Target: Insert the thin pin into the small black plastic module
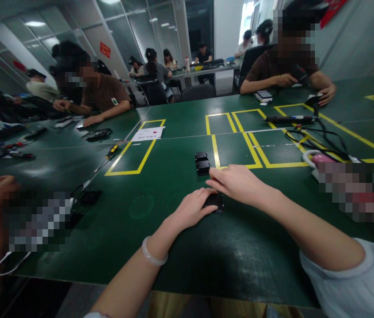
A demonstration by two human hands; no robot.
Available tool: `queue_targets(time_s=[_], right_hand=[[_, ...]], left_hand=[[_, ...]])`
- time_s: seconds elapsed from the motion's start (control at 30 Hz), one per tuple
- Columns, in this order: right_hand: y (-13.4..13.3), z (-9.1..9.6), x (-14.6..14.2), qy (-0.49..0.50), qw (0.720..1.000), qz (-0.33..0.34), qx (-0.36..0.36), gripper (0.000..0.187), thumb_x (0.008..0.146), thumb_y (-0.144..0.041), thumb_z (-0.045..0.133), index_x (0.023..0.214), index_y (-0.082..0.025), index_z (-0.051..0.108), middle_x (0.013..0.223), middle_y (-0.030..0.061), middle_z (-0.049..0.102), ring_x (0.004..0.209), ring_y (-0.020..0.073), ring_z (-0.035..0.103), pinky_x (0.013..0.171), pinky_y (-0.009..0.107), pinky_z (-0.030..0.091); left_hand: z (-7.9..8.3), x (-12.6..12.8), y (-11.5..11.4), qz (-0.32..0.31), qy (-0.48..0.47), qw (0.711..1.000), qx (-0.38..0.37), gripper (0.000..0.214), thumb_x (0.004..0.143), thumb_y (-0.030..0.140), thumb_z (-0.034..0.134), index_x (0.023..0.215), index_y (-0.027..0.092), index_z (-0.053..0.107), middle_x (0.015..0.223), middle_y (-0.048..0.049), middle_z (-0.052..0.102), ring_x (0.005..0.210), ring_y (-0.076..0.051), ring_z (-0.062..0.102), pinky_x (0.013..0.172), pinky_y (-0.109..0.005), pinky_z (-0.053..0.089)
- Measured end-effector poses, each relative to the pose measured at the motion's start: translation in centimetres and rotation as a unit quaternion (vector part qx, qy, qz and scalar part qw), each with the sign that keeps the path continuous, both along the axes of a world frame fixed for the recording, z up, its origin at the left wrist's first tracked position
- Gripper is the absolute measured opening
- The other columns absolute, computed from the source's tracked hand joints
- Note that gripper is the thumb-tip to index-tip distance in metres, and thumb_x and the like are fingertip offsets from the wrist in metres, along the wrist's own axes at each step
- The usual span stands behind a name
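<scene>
A green tabletop (233, 260) fills most of the view, glossy, with glare near its front edge and a faint pale ring (141, 206) left of the hands. Thin seams run across it, and yellow tape (215, 151) marks out several boxes. The part (216, 203), flat and black, lies on the tabletop near the middle. The left hand (193, 206) rests over its left side, its grip lightly closed with the thumb along the near edge and the fingers on the far side. The right hand (240, 183) is over the far right corner, fingers curled in; whether its grip has hold of anything is hidden. Just beyond stands a black block (202, 163), clear of the tape

A paper (147, 133) lies across the left box, with a yellow and black screwdriver (112, 151) beside it. To the right are a long dark tool (289, 119) and tangled cables (336, 132). Across the tabletop sit 2 people in brown shirts, 1 at left (105, 95), 1 at right (263, 70). Farther back, more people sit around a far tabletop (190, 72), before glass panels (134, 26), with a red sheet (105, 50) on the wall and a ceiling lamp (35, 24) above
</scene>
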State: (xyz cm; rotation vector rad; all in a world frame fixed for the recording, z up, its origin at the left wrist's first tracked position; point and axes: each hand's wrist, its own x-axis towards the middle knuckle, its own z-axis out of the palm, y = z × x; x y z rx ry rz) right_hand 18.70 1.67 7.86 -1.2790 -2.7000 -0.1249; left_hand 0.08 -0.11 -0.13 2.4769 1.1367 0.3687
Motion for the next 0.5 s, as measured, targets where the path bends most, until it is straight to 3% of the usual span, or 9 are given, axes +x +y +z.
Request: queue_targets(time_s=[0.1,0.23,0.5], right_hand=[[1.0,-1.0,-0.2,0.014,0.998,0.053,0.037,0.038,0.099,-0.042,0.028,0.089,-0.018,0.056,0.072,0.0045,0.067,0.063,0.0159,0.058,0.055,0.028,0.021],[1.4,-1.8,-0.1,0.035,0.994,0.067,0.072,0.04,0.099,-0.04,0.027,0.087,-0.017,0.058,0.071,0.0051,0.067,0.062,0.0149,0.057,0.057,0.029,0.023],[-1.2,-1.0,0.0,-0.003,0.997,-0.049,0.056,0.035,0.098,-0.041,0.03,0.092,-0.019,0.055,0.064,0.0044,0.067,0.055,0.0183,0.06,0.05,0.028,0.016]], left_hand=[[0.1,0.0,0.0,0.0,-0.006,1.0,-0.004,0.04,0.092,0.038,0.054,0.127,0.023,0.043,0.125,-0.007,0.056,0.111,-0.025,0.055,0.096,-0.041,0.046],[0.1,0.1,0.0,0.001,-0.008,1.0,-0.007,0.038,0.092,0.038,0.054,0.126,0.023,0.045,0.123,-0.0068,0.057,0.111,-0.025,0.056,0.096,-0.041,0.046],[0.2,0.1,0.0,0.001,0.0,1.0,-0.008,0.039,0.091,0.039,0.054,0.125,0.022,0.045,0.12,-0.0074,0.058,0.109,-0.025,0.056,0.094,-0.04,0.047]])
